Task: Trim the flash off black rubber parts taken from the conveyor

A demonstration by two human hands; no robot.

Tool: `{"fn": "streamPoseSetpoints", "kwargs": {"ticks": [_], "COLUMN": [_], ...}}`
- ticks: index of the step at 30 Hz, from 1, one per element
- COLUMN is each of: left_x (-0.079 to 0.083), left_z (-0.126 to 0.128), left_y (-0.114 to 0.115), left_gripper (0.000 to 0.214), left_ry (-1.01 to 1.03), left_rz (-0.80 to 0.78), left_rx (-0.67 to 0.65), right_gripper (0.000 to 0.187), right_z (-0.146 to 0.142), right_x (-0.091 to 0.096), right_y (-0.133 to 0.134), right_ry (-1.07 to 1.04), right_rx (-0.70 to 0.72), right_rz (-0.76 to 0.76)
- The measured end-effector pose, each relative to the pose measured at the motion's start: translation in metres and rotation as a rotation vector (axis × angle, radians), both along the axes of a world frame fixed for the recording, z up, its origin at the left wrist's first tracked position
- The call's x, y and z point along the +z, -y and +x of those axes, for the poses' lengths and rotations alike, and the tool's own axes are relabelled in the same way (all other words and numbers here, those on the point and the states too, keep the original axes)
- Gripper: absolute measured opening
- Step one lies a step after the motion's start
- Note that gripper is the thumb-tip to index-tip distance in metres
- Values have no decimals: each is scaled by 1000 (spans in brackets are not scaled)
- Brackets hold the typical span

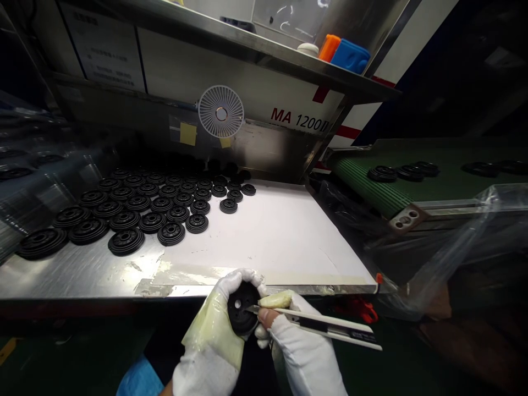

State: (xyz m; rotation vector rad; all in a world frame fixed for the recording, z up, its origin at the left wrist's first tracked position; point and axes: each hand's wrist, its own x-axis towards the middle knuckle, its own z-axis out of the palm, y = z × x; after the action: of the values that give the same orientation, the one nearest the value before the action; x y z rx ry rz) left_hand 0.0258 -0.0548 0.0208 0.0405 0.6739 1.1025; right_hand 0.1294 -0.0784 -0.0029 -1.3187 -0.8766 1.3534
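My left hand [216, 330], in a white and pale yellow glove, is closed around a round black wheel-like part [243, 300] with a small hole near its middle. A white utility knife [325, 323] with a dark label is gripped in my right hand [297, 335], which wears a white glove that leaves the thumb tip bare. Its blade points left and lies over the face of the black part, near the hole; whether it touches cannot be seen. Both hands are in front of the table's near edge.
Rows of similar black parts [126, 241] lie on the left of the metal table [82, 269], partly on a white sheet [284, 236]. A small fan [221, 111] hangs behind. At right, a green conveyor [412, 190] carries several black parts. A shelf [247, 44] crosses above.
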Motion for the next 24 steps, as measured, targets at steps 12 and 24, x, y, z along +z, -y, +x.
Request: {"fn": "streamPoseSetpoints", "kwargs": {"ticks": [12,24], "left_x": [-3,-31], "left_z": [3,-28], "left_y": [1,-79], "left_gripper": [16,17], "left_ry": [-1,-773], "left_rz": [48,697], "left_rx": [-14,58], "right_gripper": [24,28], "right_z": [-8,119], "right_x": [9,93], "right_y": [2,-63], "right_ry": [-26,309], "right_rx": [-65,-46], "right_rz": [27,393]}}
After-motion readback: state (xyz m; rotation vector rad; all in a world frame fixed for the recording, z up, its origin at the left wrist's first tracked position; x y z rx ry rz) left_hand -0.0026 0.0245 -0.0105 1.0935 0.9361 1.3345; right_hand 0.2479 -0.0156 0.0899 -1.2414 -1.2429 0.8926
